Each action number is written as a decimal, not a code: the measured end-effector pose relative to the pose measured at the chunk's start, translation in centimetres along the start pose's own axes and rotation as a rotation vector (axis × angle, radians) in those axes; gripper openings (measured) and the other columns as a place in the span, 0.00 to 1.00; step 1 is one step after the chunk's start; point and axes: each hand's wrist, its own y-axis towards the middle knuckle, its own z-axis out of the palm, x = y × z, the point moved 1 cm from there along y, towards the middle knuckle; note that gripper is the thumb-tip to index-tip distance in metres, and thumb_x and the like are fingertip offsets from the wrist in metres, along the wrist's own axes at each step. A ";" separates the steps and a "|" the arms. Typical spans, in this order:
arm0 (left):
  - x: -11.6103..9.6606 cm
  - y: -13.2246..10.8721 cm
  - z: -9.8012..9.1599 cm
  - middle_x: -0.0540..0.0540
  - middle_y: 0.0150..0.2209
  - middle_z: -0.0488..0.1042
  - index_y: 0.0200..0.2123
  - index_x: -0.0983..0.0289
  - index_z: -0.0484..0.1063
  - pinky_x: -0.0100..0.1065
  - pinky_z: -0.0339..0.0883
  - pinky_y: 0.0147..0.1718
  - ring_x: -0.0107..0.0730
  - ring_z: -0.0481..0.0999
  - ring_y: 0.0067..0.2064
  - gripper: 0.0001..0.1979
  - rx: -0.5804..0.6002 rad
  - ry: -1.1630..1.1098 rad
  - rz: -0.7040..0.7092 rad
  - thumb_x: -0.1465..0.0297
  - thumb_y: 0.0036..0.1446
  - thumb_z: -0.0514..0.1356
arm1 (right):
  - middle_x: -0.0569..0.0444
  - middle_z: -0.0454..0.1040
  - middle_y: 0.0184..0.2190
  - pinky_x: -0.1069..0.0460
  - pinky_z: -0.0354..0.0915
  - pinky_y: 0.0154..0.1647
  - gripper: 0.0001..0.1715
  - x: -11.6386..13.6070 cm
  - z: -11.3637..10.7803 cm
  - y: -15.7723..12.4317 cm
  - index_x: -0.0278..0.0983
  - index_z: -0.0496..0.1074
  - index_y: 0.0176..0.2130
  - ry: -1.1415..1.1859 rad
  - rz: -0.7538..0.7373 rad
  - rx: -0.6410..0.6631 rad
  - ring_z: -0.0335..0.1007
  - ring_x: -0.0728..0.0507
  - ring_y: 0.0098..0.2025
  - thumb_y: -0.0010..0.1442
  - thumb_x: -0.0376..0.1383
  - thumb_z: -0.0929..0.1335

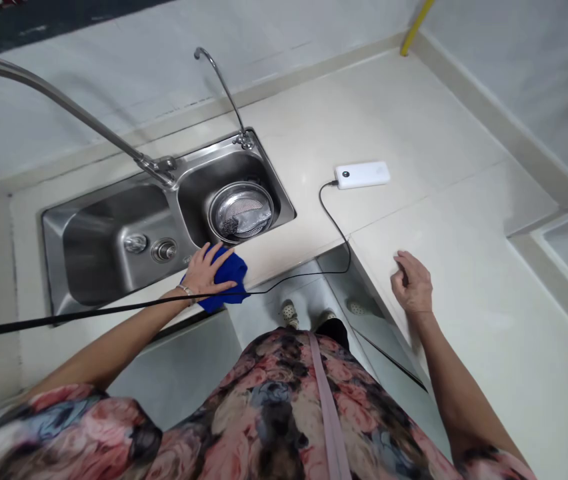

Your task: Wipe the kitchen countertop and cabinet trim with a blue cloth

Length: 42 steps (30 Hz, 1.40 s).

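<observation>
The blue cloth point(223, 280) is pressed beneath the flat, ungripping left hand point(207, 272) at the steel sink point(89, 247) — the black cable point(335, 223) could be snagged, tugging the white power bank point(363, 175); the right hand point(411, 283) rests curled, empty, on the bench point(444, 133).

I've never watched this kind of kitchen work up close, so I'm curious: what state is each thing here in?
Left hand: lying on the cloth, fingers spread.
Blue cloth: bunched under that hand.
Right hand: empty, fingers curled.
Strainer: seated in the smaller basin of the sink.
Power bank: cable plugged in.
Faucet: no water visible.
</observation>
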 end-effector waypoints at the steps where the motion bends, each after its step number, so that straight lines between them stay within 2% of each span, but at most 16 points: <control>1: -0.2 0.5 -0.1 0.63 0.74 0.55 0.72 0.55 0.59 0.66 0.49 0.67 0.71 0.50 0.73 0.50 0.030 0.000 0.002 0.40 0.51 0.63 | 0.47 0.76 0.59 0.36 0.69 0.65 0.24 0.0 0.0 0.0 0.40 0.74 0.56 -0.006 0.008 0.002 0.72 0.36 0.63 0.62 0.31 0.64; 4: -1.1 1.5 -0.3 0.65 0.75 0.52 0.74 0.55 0.56 0.67 0.51 0.66 0.73 0.49 0.73 0.53 0.085 -0.002 -0.025 0.39 0.51 0.63 | 0.47 0.76 0.59 0.35 0.69 0.65 0.24 -0.2 0.1 -0.2 0.40 0.74 0.56 -0.012 0.032 0.015 0.72 0.35 0.63 0.61 0.31 0.64; 7: -2.5 2.4 -0.4 0.66 0.75 0.52 0.74 0.55 0.54 0.67 0.52 0.65 0.74 0.49 0.73 0.53 0.080 -0.015 -0.042 0.37 0.51 0.61 | 0.48 0.76 0.60 0.35 0.68 0.66 0.25 -0.4 0.2 -0.2 0.41 0.74 0.56 0.005 0.035 0.027 0.71 0.35 0.63 0.61 0.31 0.64; 11: -5.5 5.1 -0.3 0.65 0.74 0.53 0.74 0.55 0.55 0.64 0.52 0.66 0.72 0.50 0.73 0.52 0.020 -0.013 -0.009 0.38 0.52 0.62 | 0.48 0.77 0.59 0.37 0.68 0.66 0.24 -0.3 0.1 -0.1 0.41 0.75 0.55 0.020 0.040 0.007 0.72 0.37 0.62 0.62 0.31 0.64; 16: -9.2 8.4 -0.1 0.64 0.73 0.56 0.71 0.56 0.61 0.60 0.51 0.67 0.63 0.52 0.73 0.42 -0.100 -0.002 0.061 0.43 0.59 0.60 | 0.47 0.77 0.58 0.37 0.69 0.66 0.22 -0.5 0.1 0.0 0.39 0.77 0.53 0.026 0.037 0.002 0.73 0.38 0.62 0.62 0.31 0.64; 18: -9.7 8.8 0.0 0.63 0.73 0.57 0.70 0.57 0.63 0.59 0.49 0.68 0.62 0.52 0.73 0.40 -0.141 -0.012 0.071 0.45 0.61 0.59 | 0.47 0.78 0.58 0.37 0.69 0.66 0.21 -0.6 0.1 0.0 0.39 0.77 0.53 0.041 0.026 -0.011 0.73 0.38 0.62 0.62 0.32 0.65; 20: -9.4 8.4 0.2 0.63 0.73 0.57 0.69 0.57 0.65 0.60 0.49 0.68 0.62 0.52 0.73 0.39 -0.147 -0.030 0.088 0.47 0.60 0.61 | 0.46 0.78 0.57 0.37 0.70 0.65 0.20 -0.8 0.1 -0.1 0.39 0.78 0.52 0.069 -0.006 -0.032 0.74 0.38 0.61 0.63 0.32 0.64; 22: -8.2 7.0 0.5 0.63 0.74 0.57 0.68 0.58 0.67 0.60 0.50 0.69 0.62 0.51 0.74 0.38 -0.150 -0.051 0.112 0.48 0.59 0.63 | 0.45 0.78 0.57 0.37 0.71 0.64 0.20 -1.0 0.2 -0.3 0.38 0.78 0.53 0.100 -0.054 -0.048 0.75 0.38 0.60 0.64 0.32 0.64; 24: -6.4 4.4 1.0 0.63 0.74 0.57 0.67 0.58 0.68 0.59 0.51 0.69 0.61 0.50 0.75 0.37 -0.188 -0.069 0.101 0.47 0.59 0.62 | 0.44 0.78 0.57 0.37 0.72 0.63 0.20 -1.5 0.3 -0.5 0.38 0.77 0.53 0.119 -0.098 -0.054 0.75 0.37 0.60 0.65 0.33 0.64; 28: -2.0 -3.8 2.2 0.63 0.73 0.59 0.66 0.58 0.70 0.59 0.53 0.69 0.59 0.51 0.75 0.35 -0.287 -0.084 -0.026 0.47 0.60 0.60 | 0.43 0.78 0.57 0.38 0.72 0.63 0.20 -2.6 0.8 -0.8 0.37 0.78 0.54 0.139 -0.133 -0.049 0.75 0.37 0.60 0.65 0.33 0.64; 31: 1.1 -10.5 3.0 0.62 0.73 0.59 0.65 0.57 0.70 0.58 0.52 0.70 0.57 0.51 0.75 0.34 -0.317 -0.069 -0.097 0.48 0.60 0.60 | 0.43 0.78 0.57 0.37 0.71 0.63 0.21 -3.1 1.0 -1.0 0.36 0.77 0.54 0.127 -0.122 -0.037 0.75 0.36 0.60 0.66 0.34 0.64; 34: 3.5 -15.5 3.4 0.60 0.73 0.59 0.65 0.56 0.70 0.57 0.53 0.70 0.56 0.51 0.75 0.33 -0.366 -0.052 -0.235 0.49 0.61 0.59 | 0.42 0.78 0.57 0.36 0.70 0.64 0.21 -3.4 1.1 -1.3 0.35 0.77 0.54 0.090 -0.108 -0.030 0.75 0.36 0.59 0.66 0.36 0.63; 37: 5.0 -17.9 3.5 0.59 0.73 0.59 0.66 0.57 0.69 0.56 0.53 0.71 0.55 0.51 0.75 0.34 -0.389 -0.042 -0.334 0.48 0.61 0.57 | 0.42 0.77 0.57 0.36 0.70 0.64 0.21 -3.6 1.1 -1.4 0.34 0.77 0.54 0.063 -0.109 -0.029 0.75 0.36 0.59 0.67 0.37 0.63; 42: 5.2 -17.8 3.7 0.56 0.74 0.57 0.67 0.55 0.68 0.55 0.50 0.72 0.55 0.49 0.76 0.35 -0.338 -0.031 -0.432 0.47 0.61 0.58 | 0.41 0.77 0.57 0.37 0.71 0.63 0.22 -3.8 1.2 -1.3 0.33 0.76 0.54 0.060 -0.136 -0.019 0.75 0.36 0.59 0.68 0.37 0.62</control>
